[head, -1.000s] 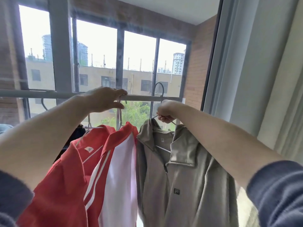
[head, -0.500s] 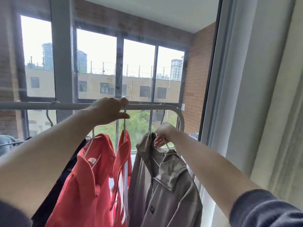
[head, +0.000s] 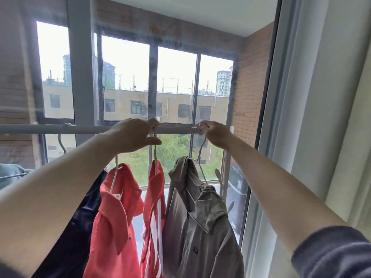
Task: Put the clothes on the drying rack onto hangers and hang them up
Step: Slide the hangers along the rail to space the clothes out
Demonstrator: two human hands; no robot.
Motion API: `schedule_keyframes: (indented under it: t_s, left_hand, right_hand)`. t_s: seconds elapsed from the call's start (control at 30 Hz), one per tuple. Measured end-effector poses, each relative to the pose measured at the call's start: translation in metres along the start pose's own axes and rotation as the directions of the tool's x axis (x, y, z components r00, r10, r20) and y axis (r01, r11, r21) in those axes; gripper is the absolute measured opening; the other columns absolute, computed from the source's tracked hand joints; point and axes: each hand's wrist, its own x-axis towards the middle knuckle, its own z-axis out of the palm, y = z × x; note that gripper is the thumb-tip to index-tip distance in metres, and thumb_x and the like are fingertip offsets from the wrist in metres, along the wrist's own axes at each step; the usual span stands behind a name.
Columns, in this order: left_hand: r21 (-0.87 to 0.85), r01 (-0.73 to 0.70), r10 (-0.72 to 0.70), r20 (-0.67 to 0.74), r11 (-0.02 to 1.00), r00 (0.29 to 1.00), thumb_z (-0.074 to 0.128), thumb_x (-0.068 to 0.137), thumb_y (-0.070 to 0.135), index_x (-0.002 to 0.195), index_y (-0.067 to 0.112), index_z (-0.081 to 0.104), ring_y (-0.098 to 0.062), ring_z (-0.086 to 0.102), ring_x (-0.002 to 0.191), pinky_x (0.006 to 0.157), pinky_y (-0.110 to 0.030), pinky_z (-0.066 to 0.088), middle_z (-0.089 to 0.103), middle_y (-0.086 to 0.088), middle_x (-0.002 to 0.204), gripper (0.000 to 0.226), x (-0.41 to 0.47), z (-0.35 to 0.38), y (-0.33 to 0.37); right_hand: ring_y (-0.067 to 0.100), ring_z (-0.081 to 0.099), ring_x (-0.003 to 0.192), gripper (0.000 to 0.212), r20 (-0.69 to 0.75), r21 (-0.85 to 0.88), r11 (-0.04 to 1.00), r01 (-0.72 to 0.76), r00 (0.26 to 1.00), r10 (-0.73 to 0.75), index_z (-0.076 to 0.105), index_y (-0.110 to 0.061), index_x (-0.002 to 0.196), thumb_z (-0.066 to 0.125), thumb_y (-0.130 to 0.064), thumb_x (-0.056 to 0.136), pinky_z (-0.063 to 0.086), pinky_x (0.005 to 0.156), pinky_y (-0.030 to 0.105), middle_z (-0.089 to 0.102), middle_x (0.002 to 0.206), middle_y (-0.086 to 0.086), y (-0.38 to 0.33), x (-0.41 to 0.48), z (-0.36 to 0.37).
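A grey rail [head: 60, 129] of the drying rack runs across the view at hand height. My left hand [head: 134, 137] grips the rail where the hook of the red-and-white shirt's [head: 155, 207] hanger hangs. My right hand [head: 213, 133] holds the hook of a wire hanger [head: 200, 159] against the rail near its right end. A khaki shirt [head: 200, 227] hangs from that hanger. A red polo shirt [head: 114, 217] hangs on a white hanger further left, beside a dark garment [head: 80, 227].
Behind the rail is a large window [head: 172, 83] with grey frames, and a brick wall [head: 247, 93] at the right. A pale curtain [head: 321, 117] hangs along the right side. Another hanger hook [head: 64, 135] sits on the rail at the left.
My right hand has risen from below the rail up to the rail, carrying the khaki shirt's hanger with it. The left hand has stayed on the rail.
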Motion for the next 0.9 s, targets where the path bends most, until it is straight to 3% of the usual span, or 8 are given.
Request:
schedule_keyframes:
  t_s: [0.2, 0.37, 0.47, 0.57, 0.63, 0.8, 0.9]
  left_hand:
    - [-0.036, -0.013, 0.013, 0.001, 0.999, 1.0, 0.058, 0.086, 0.048, 0.136, 0.014, 0.039, -0.022, 0.062, 0.106, 0.085, -0.028, 0.046, 0.062, -0.007, 0.126, 0.064, 0.003, 0.001, 0.005]
    - [-0.032, -0.001, 0.001, 0.009, 0.999, 1.0, 0.057, 0.085, 0.05, 0.135, 0.013, 0.04, -0.016, 0.058, 0.088, 0.077, -0.024, 0.042, 0.065, -0.008, 0.119, 0.065, 0.001, -0.001, 0.006]
    - [-0.02, 0.005, -0.005, 0.019, 1.0, 1.0, 0.057, 0.086, 0.049, 0.136, 0.014, 0.039, -0.022, 0.062, 0.102, 0.078, -0.022, 0.04, 0.063, -0.007, 0.124, 0.064, 0.0, -0.002, 0.006]
    - [-0.005, 0.022, -0.022, 0.037, 1.0, 0.999, 0.057, 0.086, 0.051, 0.136, 0.016, 0.038, -0.021, 0.062, 0.106, 0.079, -0.023, 0.043, 0.062, -0.005, 0.126, 0.064, -0.005, -0.004, 0.005]
    - [-0.005, 0.025, -0.025, 0.059, 1.0, 0.998, 0.056, 0.087, 0.05, 0.137, 0.016, 0.037, -0.022, 0.062, 0.109, 0.083, -0.027, 0.046, 0.061, -0.006, 0.129, 0.064, -0.006, -0.007, 0.004]
    - [0.052, -0.051, 0.045, 0.097, 0.997, 0.994, 0.054, 0.085, 0.055, 0.147, 0.02, 0.024, -0.025, 0.053, 0.123, 0.1, -0.038, 0.042, 0.048, -0.007, 0.143, 0.076, -0.025, -0.024, -0.006]
    - [0.094, 0.006, -0.01, 0.048, 0.996, 0.999, 0.041, 0.078, 0.07, 0.143, 0.021, 0.031, -0.023, 0.056, 0.118, 0.1, -0.037, 0.043, 0.051, -0.005, 0.14, 0.083, -0.045, -0.039, -0.032]
  right_hand:
    - [0.022, 0.054, 0.109, 0.027, -0.096, 0.119, 0.99, 0.079, 0.993, -0.068, 0.06, -0.021, 0.117, 0.037, -0.021, 0.102, 0.035, 0.086, 0.027, 0.061, 0.129, 0.005, 0.017, 0.001, -0.003]
    - [0.019, 0.057, 0.086, 0.03, -0.195, 0.116, 0.991, 0.06, 0.98, -0.037, 0.068, -0.019, 0.108, 0.04, -0.021, 0.097, 0.042, 0.072, 0.026, 0.069, 0.109, 0.003, 0.015, 0.007, 0.004]
    - [0.023, 0.062, 0.09, 0.033, -0.221, 0.148, 0.989, -0.016, 0.974, 0.049, 0.071, -0.016, 0.098, 0.039, -0.026, 0.094, 0.049, 0.085, 0.034, 0.071, 0.098, 0.003, 0.009, 0.011, 0.008]
    - [0.024, 0.057, 0.083, 0.033, -0.222, 0.137, 0.99, -0.037, 0.973, 0.067, 0.063, -0.013, 0.076, 0.037, -0.025, 0.092, 0.043, 0.098, 0.044, 0.064, 0.076, -0.002, 0.003, 0.014, 0.013]
    - [0.023, 0.053, 0.081, 0.034, -0.222, 0.094, 0.994, -0.056, 0.972, 0.076, 0.059, -0.013, 0.074, 0.034, -0.021, 0.094, 0.038, 0.104, 0.047, 0.058, 0.072, -0.004, 0.0, 0.015, 0.014]
    - [0.026, 0.054, 0.102, 0.038, -0.118, -0.111, 0.993, -0.027, 0.993, 0.013, 0.057, -0.012, 0.104, 0.026, -0.034, 0.101, 0.033, 0.106, 0.046, 0.063, 0.119, 0.012, -0.018, 0.005, 0.001]
    - [0.023, 0.05, 0.126, 0.042, -0.051, -0.085, 0.947, 0.31, 0.948, -0.315, 0.045, -0.018, 0.136, 0.04, -0.038, 0.1, 0.032, 0.11, 0.044, 0.053, 0.14, 0.003, -0.047, -0.002, 0.002]
